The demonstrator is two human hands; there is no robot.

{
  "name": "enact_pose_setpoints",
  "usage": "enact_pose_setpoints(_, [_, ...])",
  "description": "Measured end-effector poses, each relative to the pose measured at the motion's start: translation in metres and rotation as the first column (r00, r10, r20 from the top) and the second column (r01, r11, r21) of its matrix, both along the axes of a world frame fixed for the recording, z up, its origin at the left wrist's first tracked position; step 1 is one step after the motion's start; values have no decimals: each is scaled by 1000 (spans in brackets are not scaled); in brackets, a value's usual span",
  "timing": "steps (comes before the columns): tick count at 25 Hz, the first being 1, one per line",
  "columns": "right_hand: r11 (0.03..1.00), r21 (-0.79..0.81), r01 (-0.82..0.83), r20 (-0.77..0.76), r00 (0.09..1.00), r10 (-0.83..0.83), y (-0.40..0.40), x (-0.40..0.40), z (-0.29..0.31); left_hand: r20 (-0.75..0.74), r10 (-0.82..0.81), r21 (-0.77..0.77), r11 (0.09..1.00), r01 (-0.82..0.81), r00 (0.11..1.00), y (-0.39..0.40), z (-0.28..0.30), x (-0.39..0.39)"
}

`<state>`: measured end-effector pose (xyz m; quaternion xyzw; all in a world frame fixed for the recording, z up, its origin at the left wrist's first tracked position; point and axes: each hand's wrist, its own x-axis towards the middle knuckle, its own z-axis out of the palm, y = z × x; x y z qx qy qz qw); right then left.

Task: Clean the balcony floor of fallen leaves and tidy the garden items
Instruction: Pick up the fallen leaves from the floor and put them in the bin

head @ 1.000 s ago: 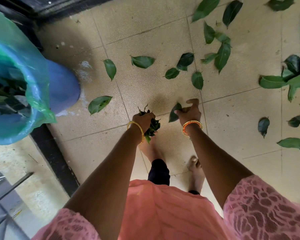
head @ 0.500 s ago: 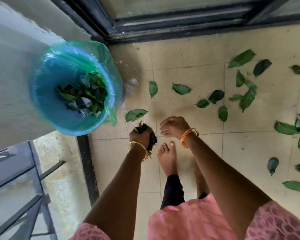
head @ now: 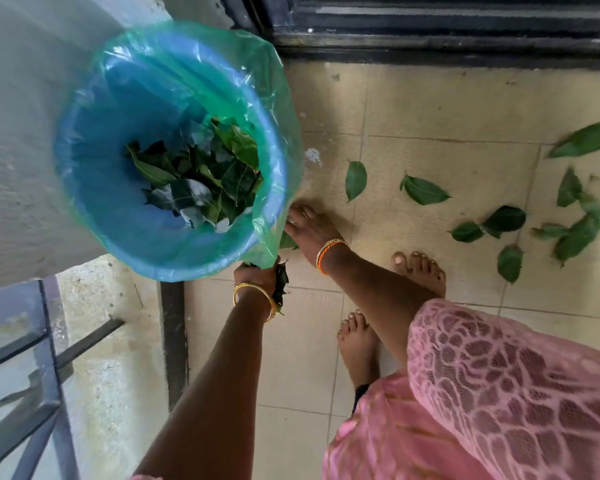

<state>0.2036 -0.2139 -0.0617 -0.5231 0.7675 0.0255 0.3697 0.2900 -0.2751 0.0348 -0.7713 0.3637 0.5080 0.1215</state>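
- My left hand (head: 257, 276) grips a bunch of leaves (head: 280, 285), fingers curled round them, just under the near edge of the bin's bag.
- My right hand (head: 307, 226) reaches down beside the bin (head: 84, 174), fingers around a leaf (head: 288, 242) on the floor; the bag's edge hides the fingertips, so I cannot tell how firm the grip is.
- The blue bin stands at the far left, lined with a green plastic bag (head: 278, 109) folded over its rim.
- A heap of dark green leaves (head: 194, 178) lies at the bottom of the bin.
- More fallen leaves (head: 425, 190) are scattered on the tiled floor (head: 430, 109) to the right, some single, some in a loose cluster near the right edge.
- My bare feet (head: 420, 271) stand on the tiles, near the middle.
- A gold bangle (head: 255, 294) sits on my left wrist, an orange and gold one (head: 328, 249) on my right.
- A dark door track (head: 430, 39) runs along the far side of the floor.
- A metal railing (head: 32, 375) shows at the near left.
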Motion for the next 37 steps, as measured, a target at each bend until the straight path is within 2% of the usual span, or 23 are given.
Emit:
enact_pose_setpoints(2, [993,-115,-33,-26,999,30,8,0,-7,-21,23,6,1000,-23,1000,-2,-8,1])
enact_pose_setpoints(5, [987,-154,42,121,992,-23,19,-7,-8,-53,52,33,998,-50,997,1,-15,5])
enact_pose_setpoints(7, [988,-33,149,213,967,-139,26,-12,0,-104,130,122,986,-117,986,6,-13,6])
enact_pose_setpoints(9, [926,164,341,302,876,-376,34,-20,17,-141,262,239,945,-224,955,12,-7,7])
enact_pose_setpoints(10, [831,274,483,358,751,-555,38,-26,31,-148,327,286,918,-276,934,15,-1,6])
enact_pose_setpoints(11, [680,385,624,407,547,-732,40,-33,51,-159,383,320,892,-319,910,18,10,5])
enact_pose_setpoints(12, [483,493,723,428,282,-859,38,-38,76,-172,422,337,874,-349,890,21,22,2])
enact_pose_setpoints(13, [288,599,747,410,22,-912,36,-41,100,-190,450,338,864,-372,872,25,36,-3])
enact_pose_setpoints(14, [156,667,729,393,-165,-905,33,-42,126,-208,479,335,854,-398,853,29,51,-10])
enact_pose_setpoints(15, [69,691,720,377,-278,-884,31,-40,148,-228,506,322,845,-426,832,32,66,-17])
enact_pose_setpoints(16, [24,686,727,374,-325,-869,28,-39,171,-252,533,295,838,-460,808,34,85,-25])
enact_pose_setpoints(17, [4,670,742,386,-344,-856,25,-38,192,-274,549,249,833,-493,789,35,102,-32])
enact_pose_setpoints(18, [15,639,769,412,-326,-851,21,-38,209,-300,567,206,824,-528,768,35,119,-40])
enact_pose_setpoints(21, [132,508,851,510,-173,-843,6,-45,258,-350,625,157,773,-614,698,33,162,-54])
enact_pose_setpoints(23, [159,428,890,547,-114,-830,-5,-50,288,-378,655,135,739,-661,655,29,188,-63])
enact_pose_setpoints(27, [156,367,917,599,-104,-794,-25,-52,353,-517,678,155,675,-722,523,12,247,-79])
enact_pose_setpoints(30, [210,367,906,621,-71,-781,-45,-53,384,-523,689,139,650,-747,501,-10,277,-82])
enact_pose_setpoints(33, [308,386,870,646,-16,-764,-70,-55,398,-515,664,136,688,-713,542,-33,278,-77])
enact_pose_setpoints(36, [464,290,837,664,173,-728,-92,-47,399,-481,569,146,802,-579,666,-59,240,-72])
enact_pose_setpoints(37, [494,262,829,657,222,-720,-97,-43,396,-487,552,167,820,-548,677,-69,236,-70])
